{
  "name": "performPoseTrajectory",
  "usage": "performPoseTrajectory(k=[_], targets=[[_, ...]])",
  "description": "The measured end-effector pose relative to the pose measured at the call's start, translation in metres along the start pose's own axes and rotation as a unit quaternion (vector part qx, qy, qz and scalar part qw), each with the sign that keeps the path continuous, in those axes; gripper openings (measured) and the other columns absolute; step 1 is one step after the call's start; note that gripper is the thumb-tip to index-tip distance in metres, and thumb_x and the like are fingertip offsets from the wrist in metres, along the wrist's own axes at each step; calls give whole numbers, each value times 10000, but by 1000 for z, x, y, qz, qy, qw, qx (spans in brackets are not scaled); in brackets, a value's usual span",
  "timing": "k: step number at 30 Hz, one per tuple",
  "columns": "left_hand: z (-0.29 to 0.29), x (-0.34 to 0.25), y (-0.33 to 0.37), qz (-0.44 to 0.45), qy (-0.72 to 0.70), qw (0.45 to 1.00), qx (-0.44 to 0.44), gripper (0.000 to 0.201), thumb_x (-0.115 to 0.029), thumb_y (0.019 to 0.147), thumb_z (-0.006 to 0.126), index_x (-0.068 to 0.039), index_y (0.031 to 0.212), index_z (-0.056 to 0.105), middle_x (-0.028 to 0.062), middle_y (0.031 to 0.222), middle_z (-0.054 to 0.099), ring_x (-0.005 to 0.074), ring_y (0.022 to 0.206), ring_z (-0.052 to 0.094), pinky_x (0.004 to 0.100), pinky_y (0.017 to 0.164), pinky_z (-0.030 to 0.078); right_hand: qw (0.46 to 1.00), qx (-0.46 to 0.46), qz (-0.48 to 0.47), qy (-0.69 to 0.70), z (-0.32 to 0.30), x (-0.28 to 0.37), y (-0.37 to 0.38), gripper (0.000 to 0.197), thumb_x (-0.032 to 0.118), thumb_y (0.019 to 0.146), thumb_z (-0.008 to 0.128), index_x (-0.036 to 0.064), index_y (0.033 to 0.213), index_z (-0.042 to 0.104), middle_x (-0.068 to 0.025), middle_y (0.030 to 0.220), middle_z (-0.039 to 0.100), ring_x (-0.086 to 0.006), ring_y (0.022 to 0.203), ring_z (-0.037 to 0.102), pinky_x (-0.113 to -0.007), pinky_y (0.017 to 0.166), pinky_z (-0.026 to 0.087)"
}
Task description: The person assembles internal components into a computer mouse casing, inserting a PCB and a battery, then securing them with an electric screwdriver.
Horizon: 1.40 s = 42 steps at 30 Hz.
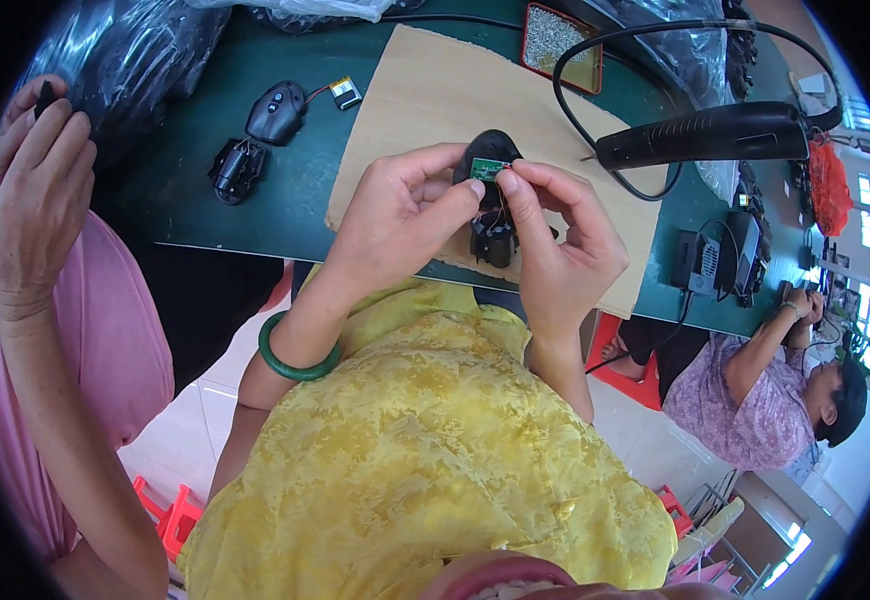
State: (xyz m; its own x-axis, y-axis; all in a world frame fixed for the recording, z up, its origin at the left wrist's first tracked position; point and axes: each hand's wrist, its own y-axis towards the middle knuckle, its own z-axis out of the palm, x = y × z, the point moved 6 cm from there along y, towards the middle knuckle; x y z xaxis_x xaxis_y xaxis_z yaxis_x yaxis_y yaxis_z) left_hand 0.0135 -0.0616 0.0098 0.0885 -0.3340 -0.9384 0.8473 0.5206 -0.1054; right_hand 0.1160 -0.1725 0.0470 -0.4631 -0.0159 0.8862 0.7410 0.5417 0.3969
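Both my hands work on a black plastic shell [493, 142] with a small green circuit board [485, 169] in it, above a cardboard sheet [395, 110]. My left hand [400, 215] grips the shell from the left, its thumb at the board's lower edge. The thumb and index finger of my right hand [567, 225] are pinched at the board's right edge; whatever lies between them is too small to make out. Thin wires run down from the board to a black part with a rounded body [495, 243], just below the shell.
Left on the green table [205, 215] lie a black shell [277, 112] wired to a small battery [345, 93] and another black part [236, 172]. A corded black tool [700, 137] and a tray of granules [562, 45] are right. Co-workers' hands [35, 190] flank me.
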Motion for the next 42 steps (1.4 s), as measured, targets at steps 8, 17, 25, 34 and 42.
performPoseTrajectory(k=[8, 17, 25, 34, 42], targets=[[-3, 5, -3, 20, -2, 1000, -1, 330, -38, 977, 589, 95, 1278, 605, 40, 985, 708, 48, 867, 649, 206, 749, 522, 997, -17, -60, -33, 2, 10, -2, 138, -37, 822, 787, -3, 950, 748, -92, 895, 728, -134, 753, 657, -235, 636, 517], [3, 5, -5, 39, -30, 999, 2, 334, -23, 981, 592, 95, 1293, 595, 54, 1058, 694, 63, 935, 643, 218, 812, 538, 994, -46, -81, -63, 5, 11, -4, 154, -38, 804, 794, 22, 940, 751, -75, 882, 708, -143, 729, 600, -245, 611, 484], [3, 4, -5, 57, -47, 997, 4, 343, 6, 977, 591, 102, 1306, 585, 87, 1166, 665, 98, 1018, 642, 255, 888, 555, 995, -38, -64, -71, 5, 14, -3, 146, -37, 796, 794, 20, 923, 751, -68, 856, 691, -133, 733, 604, -240, 617, 490], [3, 3, -7, 113, 18, 993, -1, 344, 29, 956, 586, 100, 1293, 593, 85, 1156, 635, 107, 1033, 634, 255, 892, 555, 997, -43, -46, -55, 7, 14, -6, 136, -51, 795, 787, 7, 910, 745, -67, 860, 695, -108, 708, 605, -223, 593, 490], [7, -7, -10, 180, 69, 980, -39, 393, 42, 935, 601, 68, 1327, 594, 116, 1162, 648, 122, 999, 645, 257, 845, 563, 997, -67, -21, -11, 8, 9, -10, 122, -58, 795, 778, -4, 892, 730, -67, 853, 686, -76, 662, 593, -202, 598, 489]])
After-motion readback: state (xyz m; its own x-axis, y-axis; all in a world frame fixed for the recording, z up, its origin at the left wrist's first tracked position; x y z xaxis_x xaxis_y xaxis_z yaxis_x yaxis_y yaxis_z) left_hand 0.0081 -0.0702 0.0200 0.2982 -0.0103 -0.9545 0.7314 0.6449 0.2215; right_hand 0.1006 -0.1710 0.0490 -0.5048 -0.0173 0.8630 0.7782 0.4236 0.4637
